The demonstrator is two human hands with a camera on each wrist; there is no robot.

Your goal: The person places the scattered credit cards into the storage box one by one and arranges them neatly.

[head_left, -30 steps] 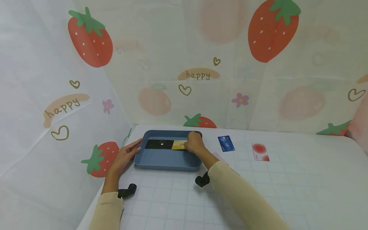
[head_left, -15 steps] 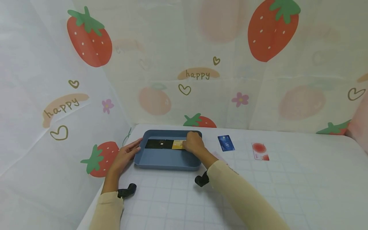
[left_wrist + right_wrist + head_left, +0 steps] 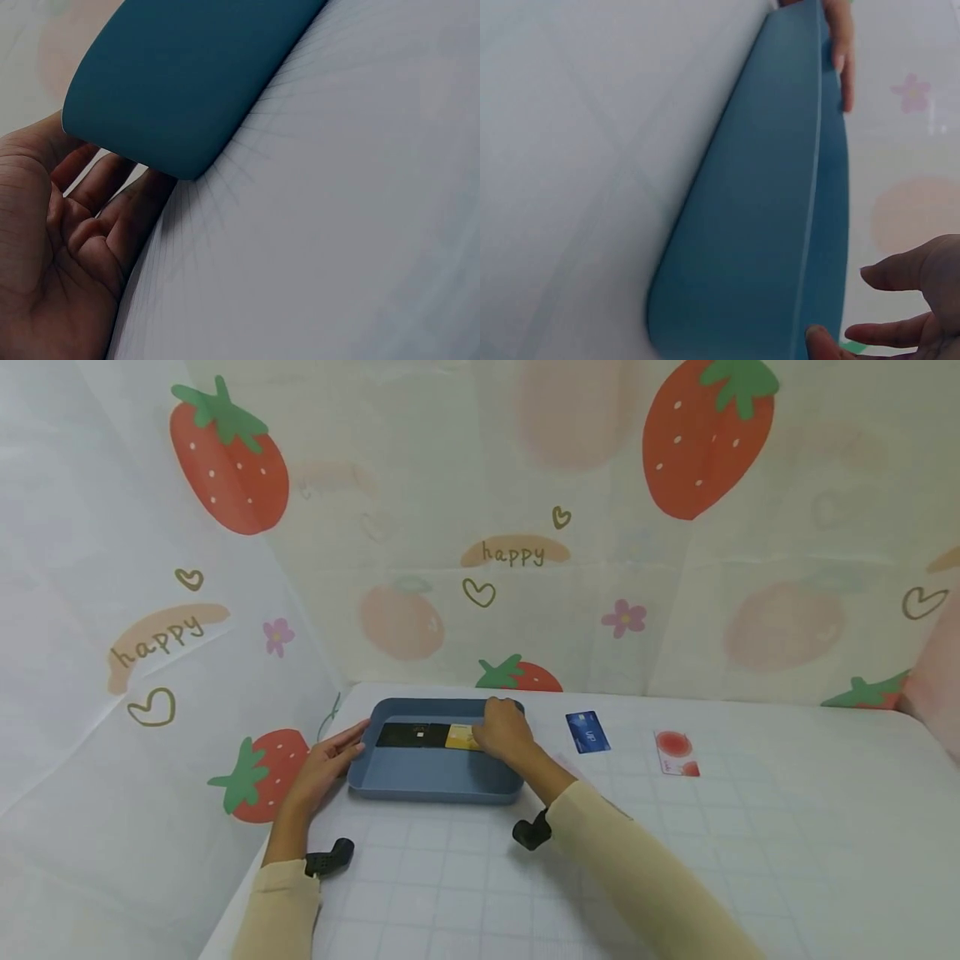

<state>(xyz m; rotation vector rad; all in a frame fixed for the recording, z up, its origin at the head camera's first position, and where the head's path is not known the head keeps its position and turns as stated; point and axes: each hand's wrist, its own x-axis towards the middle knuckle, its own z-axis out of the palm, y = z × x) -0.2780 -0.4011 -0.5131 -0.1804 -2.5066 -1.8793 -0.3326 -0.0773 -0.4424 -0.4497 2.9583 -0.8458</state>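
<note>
A blue-grey tray (image 3: 420,777) sits near the table's far edge. In it, a row of dark cards (image 3: 401,735) lies at left, with a yellow card (image 3: 459,737) at their right end. My left hand (image 3: 330,768) rests its fingers against the tray's left end; in the left wrist view the left hand (image 3: 82,217) lies at a tray corner. My right hand (image 3: 504,731) is inside the tray, fingers down at the yellow card and covering its right part. In the right wrist view the right hand's thumb (image 3: 892,274) and fingers stand apart; no card shows there.
Right of the tray lie a blue card (image 3: 588,732) and a red-and-white card (image 3: 677,753) on the white table cover (image 3: 420,877). A pale pink card (image 3: 566,765) shows partly behind the right wrist. A strawberry-print curtain (image 3: 517,610) closes off the back and left.
My right hand has shifted slightly left over the yellow card, hiding a little more of it. The left hand and the tray stay in place; the head view drifts slightly.
</note>
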